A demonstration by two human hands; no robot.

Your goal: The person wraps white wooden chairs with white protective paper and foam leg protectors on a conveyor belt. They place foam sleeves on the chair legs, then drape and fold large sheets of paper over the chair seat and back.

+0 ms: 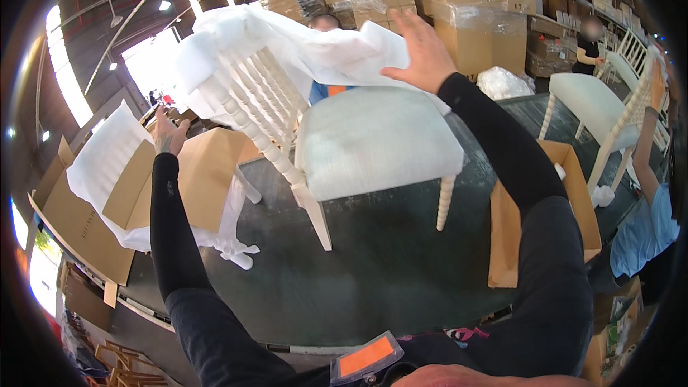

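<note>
A cream chair with turned spindles and a pale padded seat (380, 142) stands in front of me. A thin white foam sheet (351, 49) drapes over its backrest and stretches right, above the seat. My right hand (423, 54) is beside the sheet's right end, fingers spread; whether the thumb touches the sheet I cannot tell. Out to the left, my left hand (169, 132) is raised with its fingers apart, holding nothing visible. Near it is a second chair (115, 147) wrapped in white foam, with a brown cardboard piece (190, 179) against it.
The chairs stand on a dark worktable (358, 279). An open cardboard box (505, 244) lies at the right, and a large flattened carton (89, 233) leans at the left. A co-worker in a blue shirt (645, 240) handles another chair (595, 100). Behind the draped chair another person is partly hidden.
</note>
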